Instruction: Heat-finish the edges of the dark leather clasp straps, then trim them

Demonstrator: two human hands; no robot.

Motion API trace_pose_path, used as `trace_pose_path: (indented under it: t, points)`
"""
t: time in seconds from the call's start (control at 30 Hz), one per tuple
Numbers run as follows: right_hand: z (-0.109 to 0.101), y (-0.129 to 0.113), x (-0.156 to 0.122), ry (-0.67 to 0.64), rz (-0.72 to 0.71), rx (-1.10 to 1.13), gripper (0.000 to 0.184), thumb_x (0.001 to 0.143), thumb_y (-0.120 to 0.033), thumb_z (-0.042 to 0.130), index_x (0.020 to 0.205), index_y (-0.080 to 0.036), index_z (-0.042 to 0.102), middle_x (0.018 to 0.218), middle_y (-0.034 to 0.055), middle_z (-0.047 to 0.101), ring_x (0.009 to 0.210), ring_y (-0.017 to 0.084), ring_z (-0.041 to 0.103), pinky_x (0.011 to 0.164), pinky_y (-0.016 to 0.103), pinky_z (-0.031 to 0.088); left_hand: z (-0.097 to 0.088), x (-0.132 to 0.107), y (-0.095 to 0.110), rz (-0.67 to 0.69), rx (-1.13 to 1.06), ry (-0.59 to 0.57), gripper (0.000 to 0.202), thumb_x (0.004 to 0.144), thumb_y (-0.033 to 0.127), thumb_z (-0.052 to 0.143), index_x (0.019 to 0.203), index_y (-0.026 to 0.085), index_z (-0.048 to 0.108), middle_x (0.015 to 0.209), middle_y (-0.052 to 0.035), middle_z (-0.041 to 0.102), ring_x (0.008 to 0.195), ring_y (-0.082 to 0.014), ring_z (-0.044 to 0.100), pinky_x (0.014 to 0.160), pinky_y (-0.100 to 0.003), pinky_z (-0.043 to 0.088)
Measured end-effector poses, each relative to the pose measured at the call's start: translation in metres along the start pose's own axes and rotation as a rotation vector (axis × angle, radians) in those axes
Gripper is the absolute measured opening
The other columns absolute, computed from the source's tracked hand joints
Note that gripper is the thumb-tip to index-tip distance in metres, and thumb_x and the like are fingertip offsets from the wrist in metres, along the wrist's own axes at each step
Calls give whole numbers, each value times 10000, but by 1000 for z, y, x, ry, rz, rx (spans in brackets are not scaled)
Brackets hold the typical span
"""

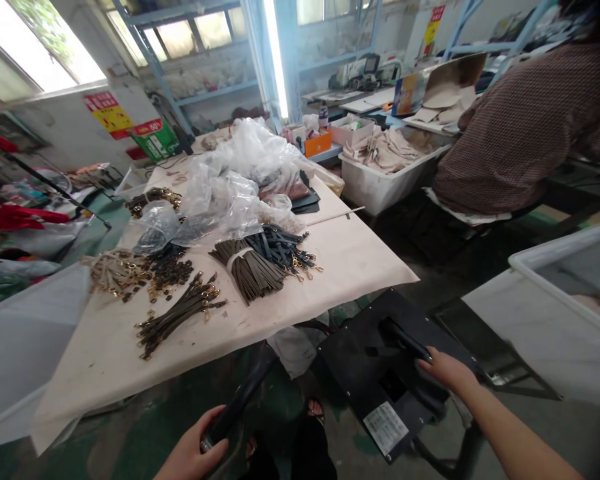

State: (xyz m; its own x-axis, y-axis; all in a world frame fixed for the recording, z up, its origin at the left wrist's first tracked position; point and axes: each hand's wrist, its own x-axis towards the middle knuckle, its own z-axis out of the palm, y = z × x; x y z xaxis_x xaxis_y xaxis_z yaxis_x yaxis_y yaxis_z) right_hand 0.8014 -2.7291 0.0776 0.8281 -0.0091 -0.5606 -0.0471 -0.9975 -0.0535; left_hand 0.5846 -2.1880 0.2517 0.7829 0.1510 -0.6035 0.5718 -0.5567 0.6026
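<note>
My left hand (195,445), low in the picture, is closed around a black tube-like bar (244,393) that slants up toward the table edge. On the right, my right hand (450,371) grips a black handle (406,339) on a flat black panel (347,363). A white printed label (386,427) is stuck to that panel, and screws show along its edge. Whether the bar and the panel belong to one object, I cannot tell. Just beyond both hands is a cloth-covered table (360,260), bearing a tied bundle of dark brown straps (250,270) and straps with gold clasps (177,313).
Clear plastic bags (230,180) heap up on the table. White bins stand at left (30,347) and right (555,327); another bin (375,180) holds beige pieces. A seated person (525,133) is at right. My feet (315,410) are on the green floor.
</note>
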Motion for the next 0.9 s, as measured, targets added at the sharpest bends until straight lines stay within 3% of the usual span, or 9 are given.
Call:
trace_pose_path:
  t: [0.23,0.47,0.57,0.67,0.7,0.77,0.87,0.9]
  points:
    - [-11,-19,-3,66,7,18,406,760,-384,413,1100,-186,516,893,152,639,851,282,607,710,370,407,6,-10,19,28,-17,-55,550,657,411,534,1148,166,502,1094,-30,617,1017,-210,548,921,-273,404]
    - [15,0,9,17,34,-27,415,770,-369,349,1079,-138,503,922,190,616,812,304,612,675,394,415,-1,-20,32,-9,-15,-40,533,648,290,509,1165,161,497,1083,-23,621,1010,-202,545,915,-263,400]
    - [8,-15,5,144,35,-68,515,734,-444,397,1136,-132,479,1046,213,576,890,342,580,756,473,390,-11,-28,29,10,-41,-15,530,642,260,515,1159,149,496,1076,-24,618,985,-192,552,903,-248,403]
    - [-10,-85,-29,444,-93,31,667,664,-505,479,1211,-127,424,1291,213,395,1134,376,413,918,521,283,-23,-40,25,47,-64,-9,530,638,218,512,1165,165,487,1067,-13,616,964,-182,554,897,-247,403]
    - [-15,-119,-50,455,-161,157,657,672,-506,475,1209,-130,429,1304,199,385,1170,358,381,944,499,274,-26,-44,24,56,-68,-11,537,634,211,515,1169,168,483,1061,-12,617,953,-182,557,888,-248,409]
    - [-17,-198,-103,208,-280,518,625,657,-531,501,1146,-144,486,1223,176,475,1113,329,448,915,456,335,-31,-54,23,71,-72,-20,548,631,218,528,1175,172,479,1054,-10,619,938,-185,560,869,-248,421]
    - [-3,-310,-191,-541,-522,1145,684,651,-581,531,1195,-179,433,1124,122,551,985,245,548,814,385,429,-36,-68,14,120,-51,-26,532,646,256,542,1171,185,487,1078,-9,609,952,-193,554,856,-245,427]
    - [3,-341,-217,-710,-572,1313,665,665,-582,531,1199,-201,425,1149,103,532,966,222,557,793,368,441,-38,-73,8,142,-36,-21,520,653,267,541,1165,191,494,1093,-9,604,966,-196,550,857,-244,427]
